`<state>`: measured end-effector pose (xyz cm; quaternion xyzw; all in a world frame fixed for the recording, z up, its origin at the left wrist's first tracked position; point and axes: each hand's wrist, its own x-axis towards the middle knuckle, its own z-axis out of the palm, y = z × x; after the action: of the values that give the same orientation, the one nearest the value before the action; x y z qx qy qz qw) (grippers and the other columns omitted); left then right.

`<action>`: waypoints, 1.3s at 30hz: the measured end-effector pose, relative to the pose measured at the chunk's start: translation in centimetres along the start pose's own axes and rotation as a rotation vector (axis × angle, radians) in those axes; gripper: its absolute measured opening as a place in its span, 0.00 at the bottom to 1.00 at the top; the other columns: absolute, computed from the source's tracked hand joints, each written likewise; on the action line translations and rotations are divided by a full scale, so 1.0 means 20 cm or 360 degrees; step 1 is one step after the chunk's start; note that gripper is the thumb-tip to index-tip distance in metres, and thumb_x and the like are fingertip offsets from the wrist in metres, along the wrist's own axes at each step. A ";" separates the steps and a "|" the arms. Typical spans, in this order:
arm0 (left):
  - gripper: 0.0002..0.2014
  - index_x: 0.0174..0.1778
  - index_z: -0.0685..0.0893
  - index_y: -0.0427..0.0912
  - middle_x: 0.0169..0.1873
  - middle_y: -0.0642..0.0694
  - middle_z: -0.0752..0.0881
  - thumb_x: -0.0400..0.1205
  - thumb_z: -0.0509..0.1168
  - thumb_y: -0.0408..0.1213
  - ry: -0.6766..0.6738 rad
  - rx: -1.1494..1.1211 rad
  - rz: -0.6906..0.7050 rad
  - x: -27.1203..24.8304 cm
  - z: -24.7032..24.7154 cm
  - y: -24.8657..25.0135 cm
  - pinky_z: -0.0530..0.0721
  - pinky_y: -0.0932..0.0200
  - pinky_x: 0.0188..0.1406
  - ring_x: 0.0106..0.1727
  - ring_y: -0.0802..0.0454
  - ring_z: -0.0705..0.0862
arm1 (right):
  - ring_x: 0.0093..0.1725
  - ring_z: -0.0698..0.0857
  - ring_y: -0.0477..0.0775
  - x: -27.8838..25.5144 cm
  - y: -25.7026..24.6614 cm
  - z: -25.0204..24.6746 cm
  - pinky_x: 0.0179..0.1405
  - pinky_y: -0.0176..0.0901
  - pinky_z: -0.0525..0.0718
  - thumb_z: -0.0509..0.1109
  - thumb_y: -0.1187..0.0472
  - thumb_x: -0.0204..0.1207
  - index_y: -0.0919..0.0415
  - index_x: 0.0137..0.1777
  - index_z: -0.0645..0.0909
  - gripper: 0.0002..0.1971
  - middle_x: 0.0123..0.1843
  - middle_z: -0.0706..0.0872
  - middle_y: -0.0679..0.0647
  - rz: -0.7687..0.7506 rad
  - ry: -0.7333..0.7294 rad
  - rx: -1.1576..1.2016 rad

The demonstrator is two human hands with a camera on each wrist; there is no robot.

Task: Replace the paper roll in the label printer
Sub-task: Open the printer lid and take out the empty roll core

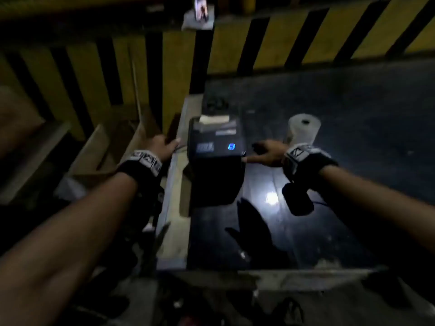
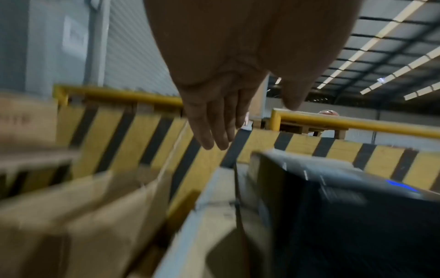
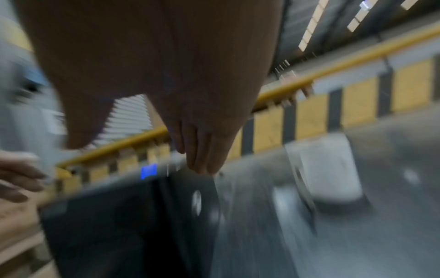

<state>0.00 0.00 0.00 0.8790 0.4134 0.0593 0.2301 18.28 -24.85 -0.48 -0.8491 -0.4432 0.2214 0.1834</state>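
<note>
Head view shows us both hands flanking the label printer (image 1: 215, 158): left hand (image 1: 162, 145) and right hand (image 1: 268, 152) open, empty; paper roll (image 1: 303, 131) upright just beyond our right.

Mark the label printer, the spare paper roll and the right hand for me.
label printer (image 1: 215, 147): head view, on its dark top panel beside the blue light.
paper roll (image 1: 303, 132): head view, on its white side wall.
right hand (image 1: 268, 153): head view, on the back of the hand.
</note>
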 end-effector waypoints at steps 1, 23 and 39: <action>0.34 0.57 0.83 0.31 0.60 0.28 0.84 0.76 0.57 0.62 -0.0035 -0.0065 0.0014 -0.01 0.02 -0.04 0.79 0.42 0.63 0.61 0.30 0.82 | 0.57 0.80 0.52 0.00 -0.01 0.04 0.61 0.45 0.77 0.70 0.40 0.69 0.58 0.62 0.78 0.27 0.55 0.80 0.50 0.0035 -0.0099 0.0146; 0.34 0.68 0.79 0.46 0.63 0.45 0.85 0.67 0.75 0.54 -0.0473 -0.0648 0.0138 0.08 0.26 -0.04 0.78 0.52 0.67 0.64 0.47 0.83 | 0.66 0.81 0.48 0.23 0.05 0.31 0.66 0.41 0.75 0.77 0.46 0.64 0.55 0.70 0.74 0.35 0.66 0.84 0.50 0.0188 0.0140 0.0648; 0.40 0.71 0.74 0.48 0.66 0.46 0.84 0.65 0.71 0.63 -0.0478 -0.0361 0.0272 0.09 0.24 -0.05 0.78 0.56 0.65 0.66 0.47 0.81 | 0.66 0.82 0.54 0.29 0.13 0.27 0.66 0.50 0.79 0.72 0.39 0.66 0.55 0.69 0.72 0.35 0.66 0.85 0.53 0.0085 0.0062 0.0359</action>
<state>1.85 0.16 -4.83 0.8783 0.2890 -0.0070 0.3809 20.07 -20.72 -7.45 -0.8388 -0.3890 0.2580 0.2803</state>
